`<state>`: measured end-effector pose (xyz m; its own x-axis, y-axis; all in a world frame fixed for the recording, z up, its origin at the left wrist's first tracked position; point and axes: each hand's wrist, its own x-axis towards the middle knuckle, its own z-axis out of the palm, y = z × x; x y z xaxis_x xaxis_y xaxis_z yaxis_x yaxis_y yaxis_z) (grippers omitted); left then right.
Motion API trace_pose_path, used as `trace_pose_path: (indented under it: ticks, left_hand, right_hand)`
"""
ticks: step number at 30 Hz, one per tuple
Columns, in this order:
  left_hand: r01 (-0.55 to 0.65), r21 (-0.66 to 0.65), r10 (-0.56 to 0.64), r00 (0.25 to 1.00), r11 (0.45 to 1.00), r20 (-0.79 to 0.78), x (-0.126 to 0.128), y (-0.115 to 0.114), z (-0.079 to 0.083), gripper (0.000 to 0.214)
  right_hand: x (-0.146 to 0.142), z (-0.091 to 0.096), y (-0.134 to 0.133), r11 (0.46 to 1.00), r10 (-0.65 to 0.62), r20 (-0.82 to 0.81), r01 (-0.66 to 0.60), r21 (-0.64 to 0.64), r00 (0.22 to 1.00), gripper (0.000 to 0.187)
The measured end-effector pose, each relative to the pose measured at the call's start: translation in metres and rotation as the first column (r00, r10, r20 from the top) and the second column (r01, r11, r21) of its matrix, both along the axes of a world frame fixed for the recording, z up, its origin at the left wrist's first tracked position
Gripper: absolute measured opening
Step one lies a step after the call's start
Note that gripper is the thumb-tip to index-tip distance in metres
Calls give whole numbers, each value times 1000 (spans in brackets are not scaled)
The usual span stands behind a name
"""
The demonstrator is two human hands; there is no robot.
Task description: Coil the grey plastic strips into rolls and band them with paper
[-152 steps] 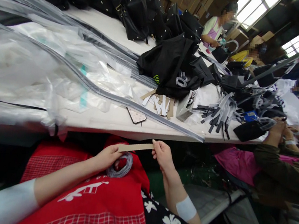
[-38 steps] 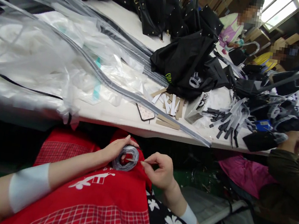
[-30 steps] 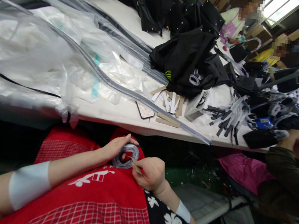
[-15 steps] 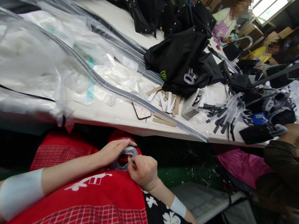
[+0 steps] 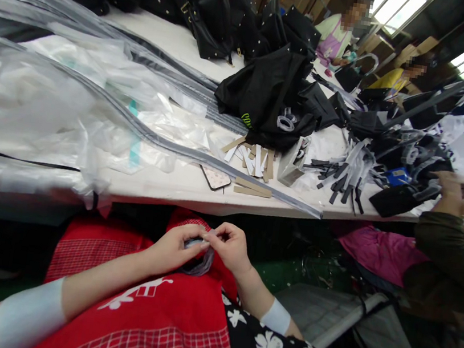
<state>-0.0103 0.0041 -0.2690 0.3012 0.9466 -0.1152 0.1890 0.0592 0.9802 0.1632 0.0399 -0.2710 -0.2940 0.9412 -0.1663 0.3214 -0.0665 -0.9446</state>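
Over my lap, against the red apron (image 5: 180, 299), I hold a coiled roll of grey, plastic-looking strip (image 5: 200, 266). My left hand (image 5: 176, 247) is closed around the roll's upper left side, thumb and fingers pressed on it. My right hand (image 5: 230, 247) pinches at the roll's upper edge, its fingertips meeting those of the left hand. Part of the roll is hidden behind my fingers, and I cannot make out exactly what the right fingertips grip.
The white table (image 5: 161, 187) ahead bears plastic sheeting (image 5: 51, 108), a long grey strip (image 5: 216, 166), a phone (image 5: 215, 178), card strips (image 5: 253, 187) and a black bag (image 5: 265, 92). More black bags (image 5: 212, 10) line the back. A co-worker's sleeve (image 5: 439, 232) is at right.
My right hand has turned from a fist at the roll's right side to a pinch at its top, meeting my left fingertips. The roll has tilted. The view has shifted slightly.
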Motion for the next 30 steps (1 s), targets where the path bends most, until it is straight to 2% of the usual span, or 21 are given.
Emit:
trace_pose_path:
  ticks: [4,6,8,10,13,16,18,20,23,26,30]
  left_hand:
    - [-12,25,13,998,1000,-60,4,-3,-1,26]
    - [11,46,-9,998,999,-61,5,-4,0,27]
    - [31,73,-26,998,997,-64,5,-4,2,26]
    - [47,96,-40,996,994,-75,4,-4,4,26]
    - [42,138,-30,996,990,-88,4,-5,7,27]
    - [-39,183,66,987,982,-145,3,-5,7,25]
    - [-87,159,115,978,984,-176,3,-5,6,25]
    - [-107,92,121,980,990,-156,4,-3,3,26]
    - [-109,31,112,989,994,-100,7,-1,2,29]
    - [-90,67,96,990,994,-107,9,0,3,30]
    - [-107,113,123,981,988,-152,11,-3,7,21]
  right_hand:
    - [5,-14,12,984,-14,-27,9,-177,1000,50]
    - [8,-20,16,940,18,-32,-28,-341,999,61]
    - [8,-24,16,864,26,-110,-78,-498,994,65]
    - [6,-23,13,839,-29,-209,-90,-536,978,56]
    - [0,-16,9,904,-56,-250,-57,-423,967,43]
    - [-1,-7,7,959,-33,-187,-21,-282,982,36]
    - [1,-2,8,978,0,-149,-31,-204,989,29]
    - [5,3,9,986,70,-102,-85,-146,992,26]
    - [12,10,12,970,184,-99,-197,-141,978,31]
    - [15,16,14,957,264,-68,-270,-108,962,28]
    - [14,22,13,963,254,12,-252,-91,967,22]
